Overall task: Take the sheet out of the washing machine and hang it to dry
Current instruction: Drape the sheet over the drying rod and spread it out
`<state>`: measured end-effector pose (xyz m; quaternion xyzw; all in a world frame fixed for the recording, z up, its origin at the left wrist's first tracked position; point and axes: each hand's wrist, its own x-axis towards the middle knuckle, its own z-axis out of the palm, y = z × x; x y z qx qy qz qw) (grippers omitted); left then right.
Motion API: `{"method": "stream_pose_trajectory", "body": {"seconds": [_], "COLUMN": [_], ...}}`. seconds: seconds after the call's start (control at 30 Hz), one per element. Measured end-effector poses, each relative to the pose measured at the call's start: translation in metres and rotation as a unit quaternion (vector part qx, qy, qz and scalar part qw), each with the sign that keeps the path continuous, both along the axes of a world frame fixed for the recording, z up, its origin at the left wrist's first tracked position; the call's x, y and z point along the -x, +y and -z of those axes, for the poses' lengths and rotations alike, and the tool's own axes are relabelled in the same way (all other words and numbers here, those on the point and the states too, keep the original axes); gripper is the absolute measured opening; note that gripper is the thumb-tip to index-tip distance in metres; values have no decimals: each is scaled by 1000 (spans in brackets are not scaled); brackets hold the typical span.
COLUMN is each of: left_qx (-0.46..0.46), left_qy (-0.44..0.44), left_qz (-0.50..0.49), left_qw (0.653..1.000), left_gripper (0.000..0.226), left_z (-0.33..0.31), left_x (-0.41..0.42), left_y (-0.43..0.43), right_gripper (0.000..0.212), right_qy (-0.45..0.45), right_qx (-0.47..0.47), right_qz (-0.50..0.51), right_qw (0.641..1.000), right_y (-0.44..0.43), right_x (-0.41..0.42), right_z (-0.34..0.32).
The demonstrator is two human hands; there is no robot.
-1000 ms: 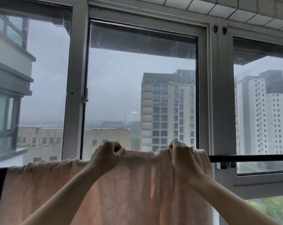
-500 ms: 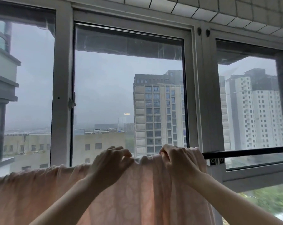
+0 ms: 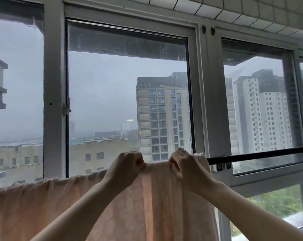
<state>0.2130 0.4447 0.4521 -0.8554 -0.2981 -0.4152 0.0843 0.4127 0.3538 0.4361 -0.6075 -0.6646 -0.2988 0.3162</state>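
The landmark for all positions below is the rod (image 3: 262,154): a thin, round, black bar that runs across the lower part of the window frame (image 3: 54,101), rising slightly toward its right end.

1. Sheet (image 3: 147,206). Soft, pale peach fabric with a faint woven leaf-like pattern. It is draped over the rod and hangs below it in loose vertical folds. It covers the rod from the picture's left edge to a point just left of the bare black section. Along the top of the rod the fabric is bunched into small wrinkles.

2. Left hand (image 3: 125,168). Positioned at the top of the rod, on the covered section. The fingers are curled into a near fist and pinch the sheet's top fold. The bare forearm extends below the rod, in front of the hanging fabric.

3. Right hand (image 3: 187,168). Positioned at the top of the rod, just right of the left hand and near the sheet's right end. The fingers are curled and pinch a gathered ridge of fabric. A short, taut span of sheet lies between the two hands.

4. Bracket (image 3: 223,166). A small pale fitting with two round holes, directly below the bare rod, against the frame.

5. Window frame. Smooth, pale grey, rectangular sections behind the rod, with a latch (image 3: 66,109) well above it on the left.

6. Tiles (image 3: 234,13). White, square, dark-grouted, far above the rod.

7. Buildings (image 3: 163,119). Tall grey blocks behind the glass, beyond the rod, under a hazy sky.
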Motion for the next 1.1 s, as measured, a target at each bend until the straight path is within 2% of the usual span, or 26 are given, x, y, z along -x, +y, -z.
{"method": "stream_pose_trajectory", "body": {"seconds": [0.13,0.3,0.4,0.6,0.73,0.8,0.87,1.0,1.1], "left_qx": [-19,-3,20,73,70,62,61,54,53], "left_qy": [7,-8,-2,-17,-43,-41,-38,-27,-18], "left_qz": [-23,-52,-65,-12,-19,-25,-28,-25,-16], "left_qw": [1000,999,998,997,996,997,997,998,998], "left_gripper": [10,11,12,10,8,8,7,6,6], "left_z": [-1,-4,-8,-7,0,2,2,2,1], "left_x": [21,40,42,30,32,34,34,33,30], "left_y": [3,8,5,2,11,13,14,11,10], "right_gripper": [18,22,21,17,8,6,13,25,24], "right_qy": [-21,53,40,24,42,51,49,63,62], "right_qx": [1,-11,7,17,14,2,-10,-68,-67], "right_qz": [39,81,81,-99,-137,-125,-81,90,85], "right_qw": [999,995,996,995,990,991,995,992,992], "right_y": [2,10,10,16,28,32,33,33,24], "right_x": [-2,-14,-15,19,31,31,25,-10,-13], "right_z": [-1,-6,-8,-3,3,4,3,5,2]}}
